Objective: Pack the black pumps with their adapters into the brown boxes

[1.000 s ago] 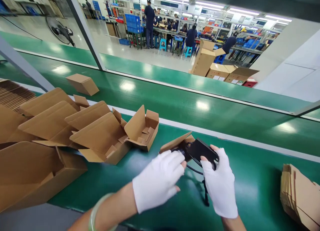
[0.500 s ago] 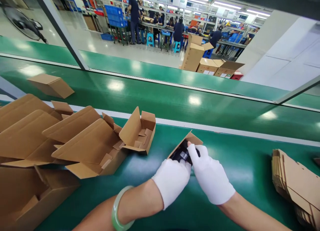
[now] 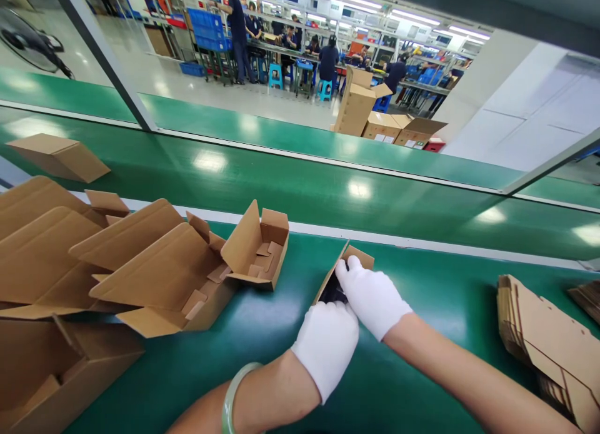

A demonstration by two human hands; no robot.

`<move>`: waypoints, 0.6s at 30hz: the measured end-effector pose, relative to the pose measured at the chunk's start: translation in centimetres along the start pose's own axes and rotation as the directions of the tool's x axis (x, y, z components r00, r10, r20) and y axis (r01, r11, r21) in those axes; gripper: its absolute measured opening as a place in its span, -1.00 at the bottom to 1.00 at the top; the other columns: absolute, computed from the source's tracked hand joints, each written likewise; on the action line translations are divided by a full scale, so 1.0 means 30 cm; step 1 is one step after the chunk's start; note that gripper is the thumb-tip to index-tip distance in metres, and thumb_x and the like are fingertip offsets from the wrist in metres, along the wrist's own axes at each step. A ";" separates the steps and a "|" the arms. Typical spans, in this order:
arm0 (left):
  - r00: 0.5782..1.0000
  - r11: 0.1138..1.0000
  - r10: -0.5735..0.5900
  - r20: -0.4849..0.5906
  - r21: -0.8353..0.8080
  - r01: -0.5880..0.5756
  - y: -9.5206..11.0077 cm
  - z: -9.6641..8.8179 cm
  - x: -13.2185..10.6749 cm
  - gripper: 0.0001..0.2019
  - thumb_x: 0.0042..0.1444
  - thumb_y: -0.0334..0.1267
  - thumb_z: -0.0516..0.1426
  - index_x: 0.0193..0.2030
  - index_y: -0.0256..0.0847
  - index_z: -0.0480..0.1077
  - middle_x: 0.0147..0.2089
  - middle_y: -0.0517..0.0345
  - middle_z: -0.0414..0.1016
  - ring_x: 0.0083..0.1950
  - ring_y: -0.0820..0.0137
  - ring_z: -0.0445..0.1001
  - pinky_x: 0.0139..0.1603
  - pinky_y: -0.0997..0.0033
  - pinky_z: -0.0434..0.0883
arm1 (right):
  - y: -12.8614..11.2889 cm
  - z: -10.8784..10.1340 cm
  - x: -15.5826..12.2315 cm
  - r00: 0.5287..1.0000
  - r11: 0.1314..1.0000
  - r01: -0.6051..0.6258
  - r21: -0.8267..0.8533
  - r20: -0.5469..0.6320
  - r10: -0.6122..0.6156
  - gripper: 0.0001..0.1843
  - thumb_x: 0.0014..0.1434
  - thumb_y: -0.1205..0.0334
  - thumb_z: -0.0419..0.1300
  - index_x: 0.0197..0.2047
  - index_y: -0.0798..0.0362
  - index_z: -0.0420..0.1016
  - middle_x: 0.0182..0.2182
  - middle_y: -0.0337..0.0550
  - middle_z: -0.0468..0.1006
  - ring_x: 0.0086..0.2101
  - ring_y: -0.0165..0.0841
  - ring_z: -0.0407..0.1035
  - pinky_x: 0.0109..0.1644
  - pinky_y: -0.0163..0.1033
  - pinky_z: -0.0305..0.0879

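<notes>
A small open cardboard box (image 3: 359, 256) lies on the green belt (image 3: 422, 290) in front of me. A black device (image 3: 331, 292) sits inside it, mostly hidden. My left hand (image 3: 327, 344), in a white glove, is curled against the box's near side. My right hand (image 3: 372, 295), also gloved, lies over the box opening with its fingers pressed down on the black device. A green bangle (image 3: 233, 397) is on my left wrist.
Several open cardboard boxes (image 3: 164, 271) crowd the belt on the left. A stack of flat cartons (image 3: 548, 343) lies at the right. One closed box (image 3: 59, 157) rides the far belt. People work at tables in the background (image 3: 281, 40).
The black device, held above the belt a second ago, has gone down into the small box. Both hands moved forward onto the box. The closed box on the far belt shifted left.
</notes>
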State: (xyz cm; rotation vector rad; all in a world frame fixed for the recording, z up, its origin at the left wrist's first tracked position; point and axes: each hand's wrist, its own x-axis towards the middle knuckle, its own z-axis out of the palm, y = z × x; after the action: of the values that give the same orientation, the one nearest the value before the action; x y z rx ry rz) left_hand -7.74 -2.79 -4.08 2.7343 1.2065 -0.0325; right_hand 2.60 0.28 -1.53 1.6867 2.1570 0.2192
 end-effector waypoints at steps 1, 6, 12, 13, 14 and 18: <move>1.000 1.000 -0.012 0.017 -0.011 0.012 0.004 -0.003 0.001 -0.79 0.10 -0.58 -0.07 -0.26 -0.35 0.35 -0.42 -0.02 0.45 -0.42 0.26 0.50 -0.46 0.32 0.42 | 0.019 -0.007 0.009 1.000 0.999 0.025 0.031 0.014 -0.026 -0.65 0.13 0.51 -0.06 -0.02 0.17 0.30 -0.29 -0.02 0.36 -0.52 -0.24 0.43 -0.53 -0.21 0.30; 0.995 0.995 -0.072 0.071 -0.059 0.077 0.028 -0.010 0.003 -0.72 0.11 -0.60 -0.14 -0.21 -0.34 0.34 -0.37 -0.06 0.46 -0.36 0.18 0.52 -0.45 0.22 0.46 | 0.091 0.018 -0.014 0.999 0.988 -0.012 0.155 -0.037 0.018 -0.68 0.25 0.31 -0.01 0.08 0.10 0.18 -0.19 -0.05 0.39 -0.44 -0.32 0.43 -0.47 -0.29 0.29; 0.996 0.997 -0.070 0.054 -0.034 0.072 0.041 0.007 0.006 -0.74 0.05 -0.62 -0.11 -0.24 -0.36 0.33 -0.38 -0.05 0.45 -0.38 0.21 0.51 -0.47 0.25 0.46 | 0.006 0.059 -0.091 0.979 0.978 -0.199 -0.063 -0.056 0.196 -0.74 0.27 0.40 -0.13 -0.12 0.18 0.34 -0.42 -0.06 0.38 -0.56 -0.24 0.41 -0.57 -0.25 0.23; 0.995 0.997 -0.071 0.072 -0.034 0.074 0.042 0.006 0.007 -0.74 0.05 -0.62 -0.10 -0.25 -0.36 0.34 -0.38 -0.06 0.45 -0.38 0.21 0.51 -0.48 0.26 0.46 | -0.010 0.057 -0.096 0.981 0.980 -0.188 -0.064 -0.059 0.184 -0.73 0.25 0.44 -0.14 -0.14 0.18 0.35 -0.42 -0.05 0.38 -0.57 -0.24 0.41 -0.58 -0.26 0.23; 0.993 0.997 -0.072 0.088 -0.034 0.076 0.042 0.006 0.007 -0.75 0.04 -0.62 -0.10 -0.27 -0.35 0.34 -0.37 -0.06 0.45 -0.37 0.21 0.51 -0.48 0.27 0.46 | -0.022 0.051 -0.096 0.984 0.983 -0.176 -0.051 -0.052 0.173 -0.72 0.23 0.45 -0.14 -0.15 0.19 0.36 -0.42 -0.03 0.38 -0.57 -0.23 0.41 -0.58 -0.26 0.23; 0.991 0.998 -0.067 0.112 -0.010 0.068 0.039 0.002 0.006 -0.73 0.03 -0.64 -0.10 -0.28 -0.36 0.35 -0.38 -0.06 0.44 -0.36 0.22 0.51 -0.46 0.28 0.47 | -0.002 -0.003 -0.035 0.992 0.991 -0.110 0.076 0.068 0.105 -0.74 0.18 0.49 -0.09 -0.16 0.23 0.37 -0.36 0.09 0.43 -0.49 -0.15 0.45 -0.52 -0.18 0.29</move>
State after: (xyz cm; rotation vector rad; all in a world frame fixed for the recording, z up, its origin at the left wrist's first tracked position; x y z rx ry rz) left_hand -6.76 -3.44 -4.00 2.6401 1.2628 -0.1818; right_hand 2.73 -0.73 -1.24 1.8312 2.0562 0.1086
